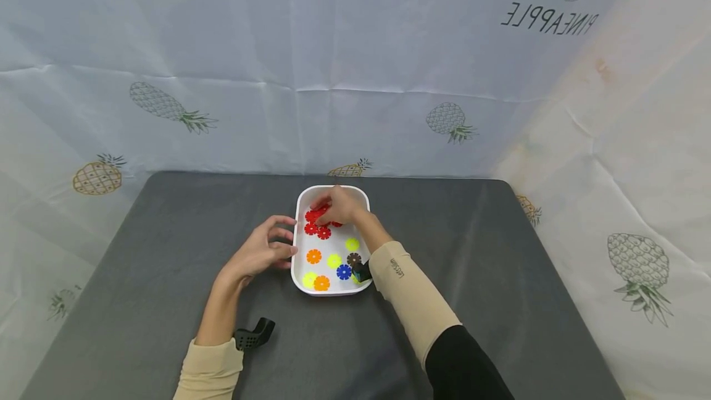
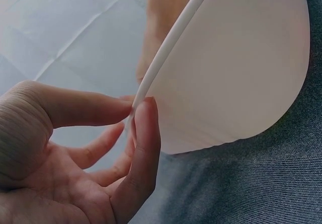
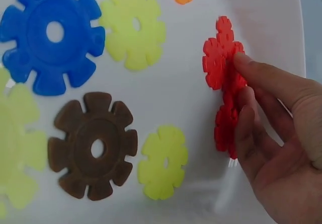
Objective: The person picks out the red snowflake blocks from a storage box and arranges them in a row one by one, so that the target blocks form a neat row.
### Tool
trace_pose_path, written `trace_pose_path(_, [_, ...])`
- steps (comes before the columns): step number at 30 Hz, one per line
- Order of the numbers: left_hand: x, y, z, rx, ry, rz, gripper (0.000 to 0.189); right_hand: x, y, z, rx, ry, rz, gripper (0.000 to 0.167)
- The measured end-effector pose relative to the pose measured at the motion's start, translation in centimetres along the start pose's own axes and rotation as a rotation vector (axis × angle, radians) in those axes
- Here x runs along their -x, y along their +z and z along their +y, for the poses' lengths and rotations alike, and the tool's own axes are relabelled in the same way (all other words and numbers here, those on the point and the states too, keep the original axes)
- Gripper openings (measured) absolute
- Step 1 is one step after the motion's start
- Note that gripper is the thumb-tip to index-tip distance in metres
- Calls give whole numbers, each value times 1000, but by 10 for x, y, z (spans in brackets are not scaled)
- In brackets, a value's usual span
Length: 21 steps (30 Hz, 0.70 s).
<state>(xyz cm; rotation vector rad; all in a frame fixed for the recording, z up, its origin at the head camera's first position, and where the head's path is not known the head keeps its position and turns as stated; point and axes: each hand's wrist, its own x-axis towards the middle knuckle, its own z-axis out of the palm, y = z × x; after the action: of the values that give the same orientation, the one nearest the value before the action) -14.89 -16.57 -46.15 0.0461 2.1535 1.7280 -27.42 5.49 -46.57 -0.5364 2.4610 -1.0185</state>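
A white tray stands on the table with colourful notched plastic snowflake discs in it. My left hand is at the tray's left side; in the left wrist view, thumb and finger pinch the tray's rim. Over the far part of the tray reaches my right hand, among the red snowflake discs. The right wrist view has the thumb and fingers of that hand around a cluster of red discs, some standing on edge. The hand partly hides the cluster.
Nearer in the tray lie a blue disc, a brown disc, orange discs and several yellow-green discs. A dark grey cloth covers the table. Behind it hangs a pineapple-print curtain.
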Motion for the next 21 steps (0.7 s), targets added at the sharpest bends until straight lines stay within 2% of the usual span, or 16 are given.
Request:
trace_pose_path(6, [-1,1,0,-4,-2,3,66,2,-3,-1,-68,-35,60,28])
trace_pose_path(13, [-1,1,1,-2,0,-5,66,4,-9,-5,-65,16,24,27])
trace_pose_path(17, [-2,1,0,-1,-4,-4,66,5,-10,-8,-88,69,-12,27])
trace_pose_path(21, [-2,0,-1,0,-6,-3,66,3,-8,-10,-118,81,-33,27])
